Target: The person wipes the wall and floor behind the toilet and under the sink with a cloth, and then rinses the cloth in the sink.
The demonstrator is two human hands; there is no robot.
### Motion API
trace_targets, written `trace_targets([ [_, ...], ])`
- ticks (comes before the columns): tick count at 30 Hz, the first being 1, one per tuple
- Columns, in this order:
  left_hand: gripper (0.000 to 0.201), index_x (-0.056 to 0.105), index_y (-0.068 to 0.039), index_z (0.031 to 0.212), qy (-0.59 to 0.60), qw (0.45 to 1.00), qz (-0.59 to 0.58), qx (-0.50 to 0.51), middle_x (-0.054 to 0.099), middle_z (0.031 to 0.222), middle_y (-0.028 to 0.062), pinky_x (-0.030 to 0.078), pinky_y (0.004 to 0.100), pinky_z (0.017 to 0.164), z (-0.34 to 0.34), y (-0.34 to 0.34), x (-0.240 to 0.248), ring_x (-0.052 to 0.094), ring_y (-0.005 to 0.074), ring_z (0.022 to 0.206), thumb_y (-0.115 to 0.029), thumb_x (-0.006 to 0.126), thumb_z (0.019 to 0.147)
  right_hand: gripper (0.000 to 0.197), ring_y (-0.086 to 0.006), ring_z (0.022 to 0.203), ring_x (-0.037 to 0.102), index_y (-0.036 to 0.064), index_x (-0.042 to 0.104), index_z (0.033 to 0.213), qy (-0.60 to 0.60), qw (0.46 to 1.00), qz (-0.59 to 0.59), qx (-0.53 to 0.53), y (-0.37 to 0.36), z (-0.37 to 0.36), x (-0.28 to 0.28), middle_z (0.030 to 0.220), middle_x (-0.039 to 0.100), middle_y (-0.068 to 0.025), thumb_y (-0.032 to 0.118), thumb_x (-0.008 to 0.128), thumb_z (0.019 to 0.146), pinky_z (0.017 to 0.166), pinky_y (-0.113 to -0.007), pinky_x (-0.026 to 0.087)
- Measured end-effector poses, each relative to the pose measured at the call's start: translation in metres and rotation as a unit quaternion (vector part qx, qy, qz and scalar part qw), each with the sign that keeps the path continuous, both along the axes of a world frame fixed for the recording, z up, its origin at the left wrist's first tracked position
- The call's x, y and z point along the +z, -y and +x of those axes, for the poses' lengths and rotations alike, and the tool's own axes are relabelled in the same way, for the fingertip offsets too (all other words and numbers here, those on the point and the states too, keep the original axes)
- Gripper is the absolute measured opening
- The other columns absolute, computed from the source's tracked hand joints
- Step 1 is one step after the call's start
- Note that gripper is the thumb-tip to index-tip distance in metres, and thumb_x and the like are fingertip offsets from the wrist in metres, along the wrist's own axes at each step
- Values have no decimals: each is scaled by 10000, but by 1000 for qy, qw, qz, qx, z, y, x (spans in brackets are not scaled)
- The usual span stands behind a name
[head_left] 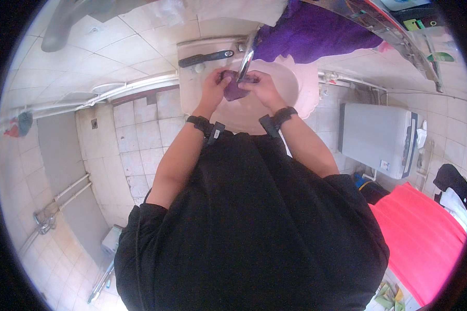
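A small dark purple cloth (234,91) is held between my two hands over the pale pink washbasin (310,98). My left hand (214,87) grips its left side, thumb on top. On the other side my right hand (263,87) has its fingers closed on the cloth's upper right part. The chrome tap (247,58) reaches down just above the cloth, its tip close to my right fingers. Whether water is running cannot be made out. A black long-handled hairbrush or comb (206,58) lies on the basin's back left ledge.
A large purple towel (316,36) hangs behind the basin at the right. Above it juts a shelf or mirror edge (407,44). A white boxy appliance (376,137) stands right, near a bright pink cloth (420,238). White pipes (135,88) run along the left wall.
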State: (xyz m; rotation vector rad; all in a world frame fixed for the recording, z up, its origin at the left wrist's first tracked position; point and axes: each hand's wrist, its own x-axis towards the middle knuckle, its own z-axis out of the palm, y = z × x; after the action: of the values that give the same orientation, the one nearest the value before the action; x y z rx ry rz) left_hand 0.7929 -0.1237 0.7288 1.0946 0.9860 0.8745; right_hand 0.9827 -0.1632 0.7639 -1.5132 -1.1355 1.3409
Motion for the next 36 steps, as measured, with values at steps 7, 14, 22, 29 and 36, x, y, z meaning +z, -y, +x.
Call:
trace_targets([
  [7,294,570,-16,1259,-10,999,21,38,644,1110,67,459,302,936,-16,-3,-14,588,160,1030,-72,578,971,289,-119,820,630,0,708,1060,-13,999,-21,48,-4,-9,11,895,705,-27,58,764,783,790,-283,513],
  [14,403,573,-14,1239,-239,967,-31,87,656,1140,127,489,352,938,-17,3,13,622,245,1065,-265,653,935,186,-97,793,608,4,713,987,0,1000,6,4,-4,-17,-10,850,693,-22,53,749,811,763,-270,502],
  [22,492,590,7,1161,259,861,-438,4,665,1080,156,542,470,908,3,-2,20,659,315,973,-441,468,999,230,-125,940,629,-27,689,1059,40,997,55,46,13,-19,-4,1017,698,-71,-27,682,829,856,-281,505],
  [29,252,572,69,1142,47,989,-66,-125,633,1125,188,528,403,956,0,-3,-82,631,299,1049,-97,493,969,287,-201,1056,639,-4,630,1168,-1,996,47,-70,35,-22,-8,1140,672,-106,-36,593,886,921,-330,509],
  [36,273,559,44,1174,353,864,-356,29,623,1178,170,490,431,1004,30,-4,-8,608,294,1106,-158,484,1007,409,-271,1008,647,-57,473,1268,-249,938,-187,-153,48,7,-34,1095,639,-182,273,423,1033,893,-365,528],
])
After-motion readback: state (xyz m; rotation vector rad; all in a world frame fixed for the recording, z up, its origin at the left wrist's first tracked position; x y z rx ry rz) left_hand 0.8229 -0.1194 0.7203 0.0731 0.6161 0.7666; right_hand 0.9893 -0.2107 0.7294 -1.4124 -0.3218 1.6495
